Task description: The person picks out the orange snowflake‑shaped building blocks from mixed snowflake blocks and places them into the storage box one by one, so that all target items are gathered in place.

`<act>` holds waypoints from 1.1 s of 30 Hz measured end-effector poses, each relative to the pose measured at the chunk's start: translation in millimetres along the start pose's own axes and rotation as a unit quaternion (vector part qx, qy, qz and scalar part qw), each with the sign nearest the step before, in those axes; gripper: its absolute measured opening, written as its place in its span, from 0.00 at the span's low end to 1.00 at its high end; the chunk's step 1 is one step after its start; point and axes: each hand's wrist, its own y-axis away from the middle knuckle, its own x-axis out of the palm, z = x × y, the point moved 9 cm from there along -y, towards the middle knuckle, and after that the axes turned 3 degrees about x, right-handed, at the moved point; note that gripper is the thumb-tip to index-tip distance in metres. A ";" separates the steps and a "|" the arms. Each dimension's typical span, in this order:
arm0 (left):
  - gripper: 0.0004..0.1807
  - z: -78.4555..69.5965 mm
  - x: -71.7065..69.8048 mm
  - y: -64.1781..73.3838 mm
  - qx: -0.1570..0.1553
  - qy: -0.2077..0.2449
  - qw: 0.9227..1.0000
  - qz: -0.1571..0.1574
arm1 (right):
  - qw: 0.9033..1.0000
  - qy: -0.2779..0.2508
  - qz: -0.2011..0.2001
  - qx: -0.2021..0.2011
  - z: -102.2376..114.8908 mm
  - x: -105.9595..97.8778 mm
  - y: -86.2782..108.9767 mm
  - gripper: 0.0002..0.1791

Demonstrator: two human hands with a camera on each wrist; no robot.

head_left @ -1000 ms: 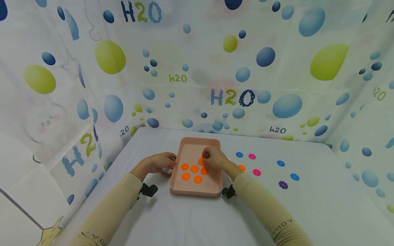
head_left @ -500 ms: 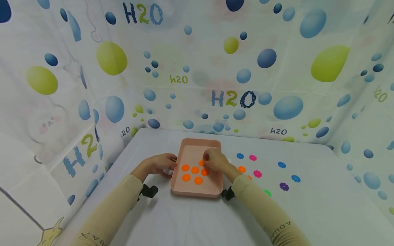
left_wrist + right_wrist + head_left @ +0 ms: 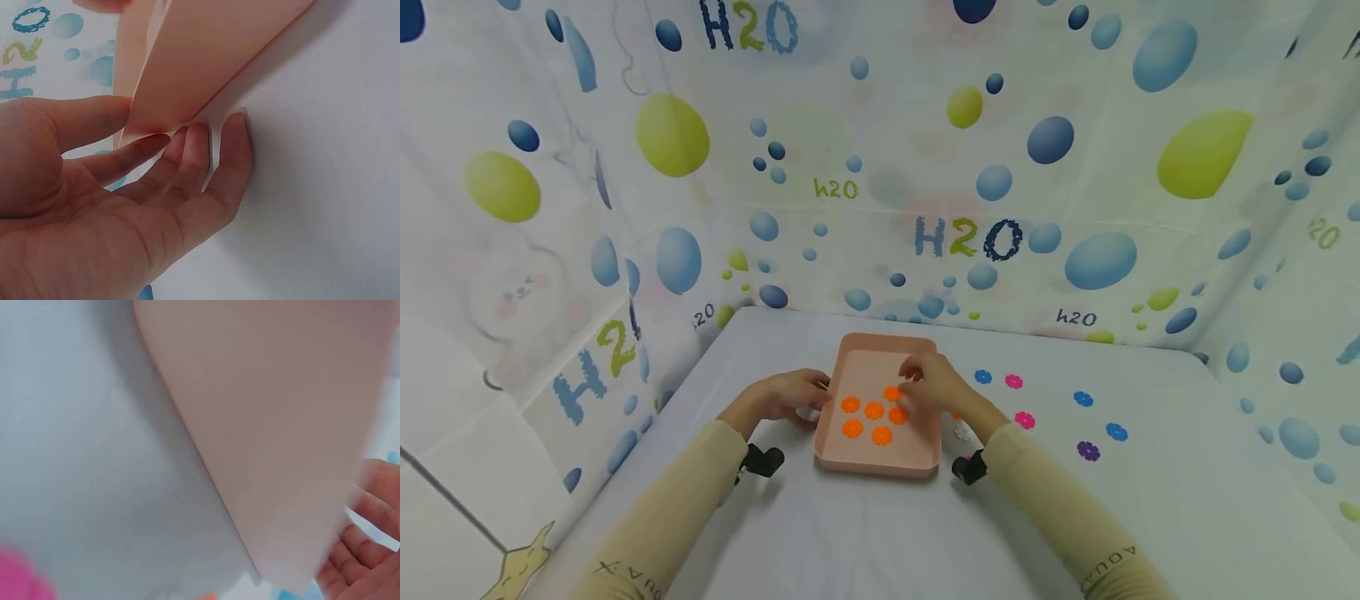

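Observation:
A pink rectangular tray [image 3: 868,365] lies on the white table, with several orange flower-shaped discs [image 3: 873,410] spread across its near half. My left hand [image 3: 786,393] is at the tray's left side; in the left wrist view its thumb and index finger pinch the tray wall [image 3: 200,59], while the other fingers curl below. Over the tray's right half is my right hand [image 3: 936,382], its thumb and fingers apart just beside an orange disc [image 3: 892,393]. Nothing shows between those fingers. The right wrist view has part of this hand [image 3: 369,537] beyond the blurred tray wall [image 3: 269,437].
Right of the tray lie blue [image 3: 982,377], pink [image 3: 1025,420], purple [image 3: 1088,451] and white [image 3: 962,431] discs, scattered on the tablecloth [image 3: 1157,517]. The right forearm [image 3: 1037,483] covers part of that area. A patterned curtain [image 3: 880,117] encloses the table's back and sides.
My right hand has let go of the orange disc, which now lies in the tray. Its fingers have spread and the hand has shifted slightly right. The left hand stays on the tray.

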 end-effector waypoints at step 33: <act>0.26 -0.2 1.6 0.1 -0.002 0.000 1.000 0.000 | 0.984 -0.002 0.032 0.177 -129.7 -57.0 81.1 0.17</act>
